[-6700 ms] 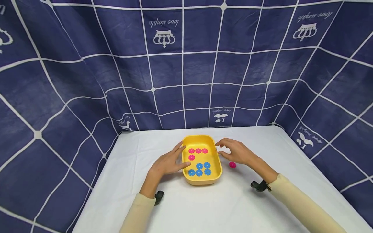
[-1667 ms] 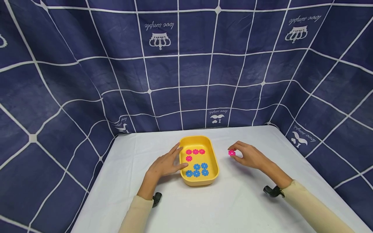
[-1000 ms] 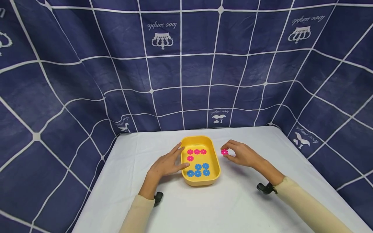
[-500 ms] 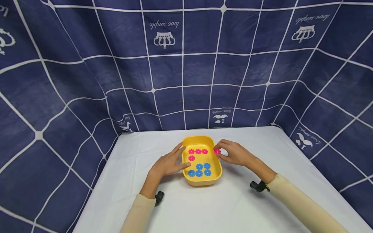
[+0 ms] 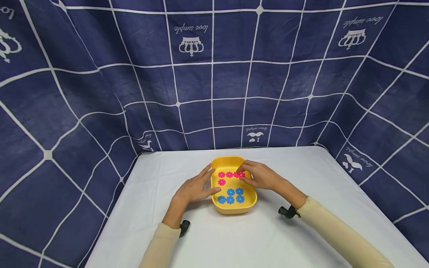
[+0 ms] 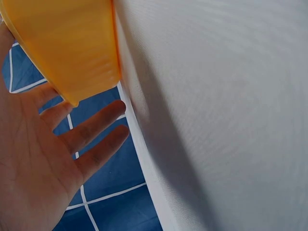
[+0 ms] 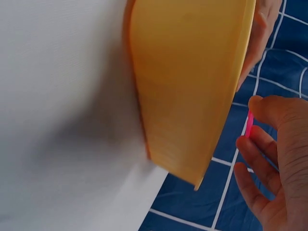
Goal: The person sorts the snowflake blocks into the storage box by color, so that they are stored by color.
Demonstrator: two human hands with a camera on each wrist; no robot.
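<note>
A yellow tray (image 5: 248,203) sits on the table. Inside lie several pink flower-shaped discs (image 5: 221,182) toward the far end and several blue ones (image 5: 230,192) toward the near end. My left hand (image 5: 191,189) rests at the tray's left side, its fingers spread and thumb over the rim; the left wrist view shows those fingers extended beside the yellow wall (image 6: 72,48). Reaching over the right rim, my right hand (image 5: 263,176) pinches a pink flower-shaped disc (image 5: 242,174) above the right end of the pink row. In the right wrist view that disc (image 7: 249,124) appears edge-on between thumb and fingers.
A white cloth (image 5: 214,242) covers the table. Dark blue curtains (image 5: 231,78) with white grid lines hang behind and at both sides. Black wrist devices (image 5: 288,212) sit under both wrists.
The pink disc that lay on the cloth right of the tray was picked up by my right hand, which then carried it left over the rim. My left hand stays at the tray.
</note>
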